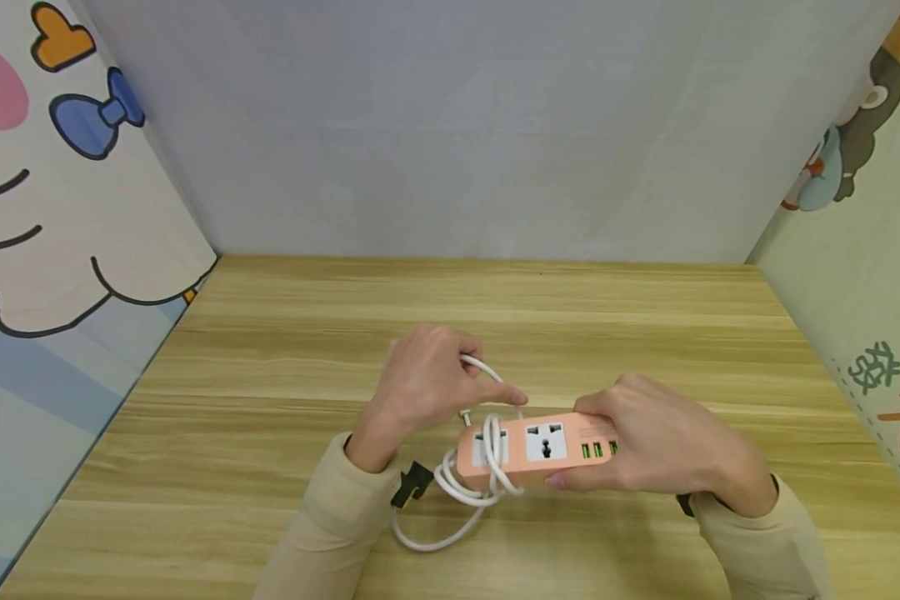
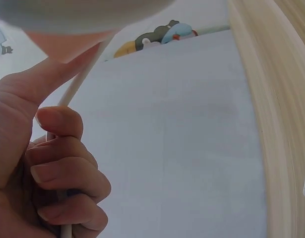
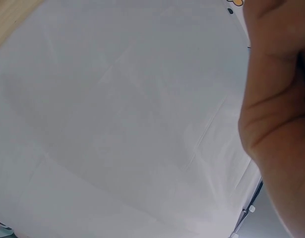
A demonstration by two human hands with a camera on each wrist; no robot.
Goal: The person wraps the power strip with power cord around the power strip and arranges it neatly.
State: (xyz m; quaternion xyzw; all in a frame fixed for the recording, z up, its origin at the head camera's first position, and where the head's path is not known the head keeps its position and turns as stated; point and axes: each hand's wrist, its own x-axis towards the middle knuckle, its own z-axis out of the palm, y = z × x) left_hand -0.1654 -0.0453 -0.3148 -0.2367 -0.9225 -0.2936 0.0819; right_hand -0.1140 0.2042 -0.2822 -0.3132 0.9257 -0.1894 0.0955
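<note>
A pink power strip (image 1: 516, 450) with white socket faces and green-lined USB ports is held near the table's front by my right hand (image 1: 652, 437), thumb on the near side. White cable (image 1: 491, 450) wraps around the strip's left end, and a loose loop hangs below. My left hand (image 1: 427, 379) grips a length of this cable above that end. In the left wrist view, the curled fingers (image 2: 68, 173) close round the cable (image 2: 75, 89), with the strip's pink corner (image 2: 65, 44) above. The right wrist view shows only part of the right hand (image 3: 276, 109); the strip is out of sight there.
The wood-grain table (image 1: 330, 325) lies beneath both hands. A pale cloth wall (image 1: 480, 142) stands behind it, with cartoon-printed panels at left (image 1: 82, 208) and right (image 1: 862, 275). A small black piece (image 1: 412, 483) sits by the left wrist.
</note>
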